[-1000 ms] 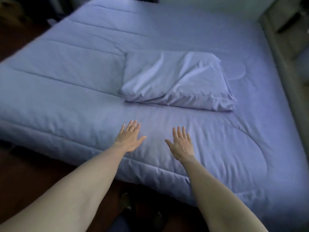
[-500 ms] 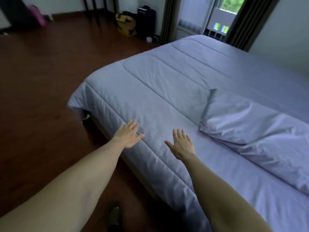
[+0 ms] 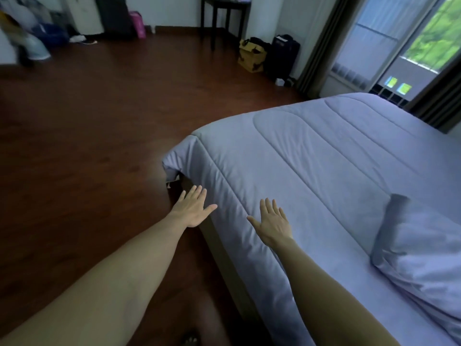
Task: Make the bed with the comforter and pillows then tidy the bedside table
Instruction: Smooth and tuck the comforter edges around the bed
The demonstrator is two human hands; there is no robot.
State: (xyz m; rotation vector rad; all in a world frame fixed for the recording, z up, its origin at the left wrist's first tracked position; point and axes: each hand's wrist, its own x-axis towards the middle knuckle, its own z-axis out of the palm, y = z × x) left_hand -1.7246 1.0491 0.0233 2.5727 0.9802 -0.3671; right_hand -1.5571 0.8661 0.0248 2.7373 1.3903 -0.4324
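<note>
in the upper left of the frame, bags and clothes (image 3: 37, 33) lay piled against the wall, and the dark wooden floor (image 3: 99, 121) filled the left half. at lower centre the left hand (image 3: 193, 208) was stretched forward, flat and released, fingers spread, grasping nothing; it hung over the floor just beside the bed's edge, and whether it touched the cloth could not be told. just right of it the right hand (image 3: 274, 222) was also flat and released, palm down over the comforter's near edge, holding nothing; contact with the fabric could not be told either. near the top centre stood a dark small table (image 3: 224, 11), with a cardboard box (image 3: 250, 56) and a black bag (image 3: 283, 56) lower, by the curtain. the comforter (image 3: 324, 158) lay spread smooth across the bed in the right half, its corner (image 3: 174, 158) draped over the mattress end. one pillow (image 3: 424, 258) sat on top at the right edge of the frame.

judged from this, the comforter part looked largely done, with perhaps the side edge left to straighten. only one pillow showed, so any others remained unconfirmed, and the bedside table was out of view, so its tidying seemed left to do.
</note>
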